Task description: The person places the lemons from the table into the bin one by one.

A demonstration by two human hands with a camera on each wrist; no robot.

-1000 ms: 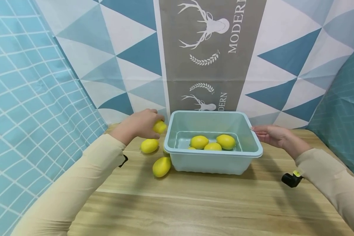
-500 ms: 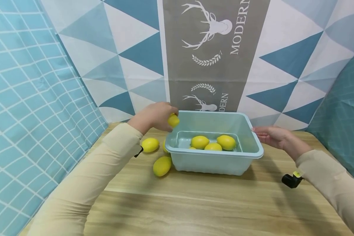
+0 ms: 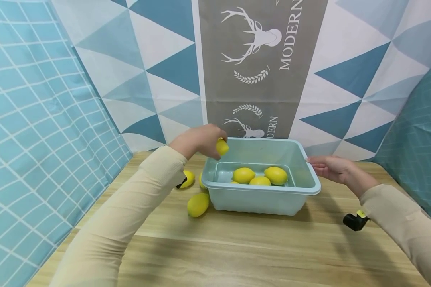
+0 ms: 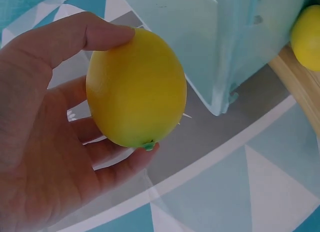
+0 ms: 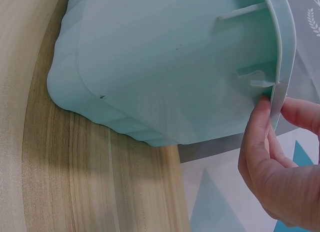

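Note:
My left hand (image 3: 205, 140) grips a yellow lemon (image 4: 137, 89) between thumb and fingers, its green stem end facing down in the left wrist view. In the head view this hand overlaps the left rim of a pale blue plastic bin (image 3: 255, 199). Several lemons (image 3: 275, 175) lie on the bin's floor. At the bin's right side, my right hand (image 3: 332, 167) pinches the rim (image 5: 278, 99), thumb on one face and fingers on the other. Left of the bin, a lemon (image 3: 198, 205) rests on the table; two more behind it are partly hidden by the sleeve and the bin.
The wooden table (image 3: 244, 251) reaches back to a patterned wall sheet (image 3: 172, 56). A blue grid sheet (image 3: 28, 119) hangs along the left side, a teal one (image 3: 416, 119) along the right. A black camera piece (image 3: 355, 221) sits under the right sleeve.
My left hand has carried the lemon rightward and up, from beside the bin to over its left rim. The right hand stays at the right rim.

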